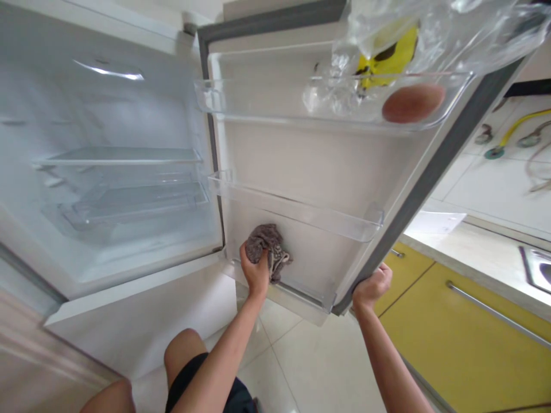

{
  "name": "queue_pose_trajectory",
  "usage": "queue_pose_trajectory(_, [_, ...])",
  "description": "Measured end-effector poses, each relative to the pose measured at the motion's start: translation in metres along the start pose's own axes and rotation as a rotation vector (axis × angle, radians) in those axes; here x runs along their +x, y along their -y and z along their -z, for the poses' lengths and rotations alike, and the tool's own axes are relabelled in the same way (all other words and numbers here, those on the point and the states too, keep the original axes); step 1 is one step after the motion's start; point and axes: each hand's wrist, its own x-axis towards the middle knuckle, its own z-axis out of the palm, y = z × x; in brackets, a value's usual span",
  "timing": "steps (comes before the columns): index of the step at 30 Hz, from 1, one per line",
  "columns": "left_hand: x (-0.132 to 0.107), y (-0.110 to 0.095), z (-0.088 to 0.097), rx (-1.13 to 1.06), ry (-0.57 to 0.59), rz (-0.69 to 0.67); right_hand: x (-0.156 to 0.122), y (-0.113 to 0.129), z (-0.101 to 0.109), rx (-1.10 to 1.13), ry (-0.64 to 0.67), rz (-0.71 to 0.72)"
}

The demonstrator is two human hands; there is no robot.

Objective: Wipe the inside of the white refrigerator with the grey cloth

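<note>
My left hand (257, 269) is closed on a crumpled grey-brown cloth (266, 244), which rests against the lower inner side of the fridge door (301, 155), below the middle shelf. With its fingers wrapped round the door's outer edge near the bottom corner, my right hand (372, 285) grips the open fridge door. A clear middle door shelf (297, 206) runs just above the cloth. Higher up, the top door shelf (267, 106) holds a reddish-brown oval thing (413, 103) and a clear plastic bag (344, 63) with a yellow patch.
To the left is the fridge interior (129, 115) with glass shelves (124, 155) and a light. Yellow cabinets (465, 338) under a pale counter (473, 246) stand close to the door's right edge. A yellow hose (516, 126) hangs on the wall. Tiled floor (301, 355) lies below.
</note>
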Motion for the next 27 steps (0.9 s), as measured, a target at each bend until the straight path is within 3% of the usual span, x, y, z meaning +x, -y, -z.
queue_pose_trajectory(3, [0.032,0.001,0.014,-0.027,-0.206,0.049,-0.001,0.004,0.000,-0.013,0.010,-0.003])
queue_pose_trajectory(6, [0.068,-0.003,0.023,-0.028,-0.312,0.067,0.000,0.004,0.000,-0.022,0.008,-0.007])
queue_pose_trajectory(9, [0.092,-0.013,0.019,-0.016,-0.305,0.061,0.000,0.005,0.000,-0.039,0.005,-0.015])
queue_pose_trajectory(12, [0.092,-0.028,0.001,-0.025,-0.241,0.029,-0.001,0.006,0.000,-0.064,-0.008,-0.026])
queue_pose_trajectory(15, [0.069,-0.046,-0.021,-0.018,-0.125,-0.065,-0.002,0.009,0.001,-0.073,-0.012,-0.022])
queue_pose_trajectory(20, [0.005,-0.068,-0.043,0.063,0.137,-0.246,-0.002,0.012,0.001,-0.089,0.005,-0.006])
queue_pose_trajectory(24, [-0.045,-0.077,-0.052,0.079,0.592,-0.519,-0.001,0.011,0.001,-0.081,0.018,-0.004])
queue_pose_trajectory(27, [-0.065,-0.078,-0.055,0.119,0.810,-0.558,0.002,0.006,0.000,-0.064,0.060,0.027])
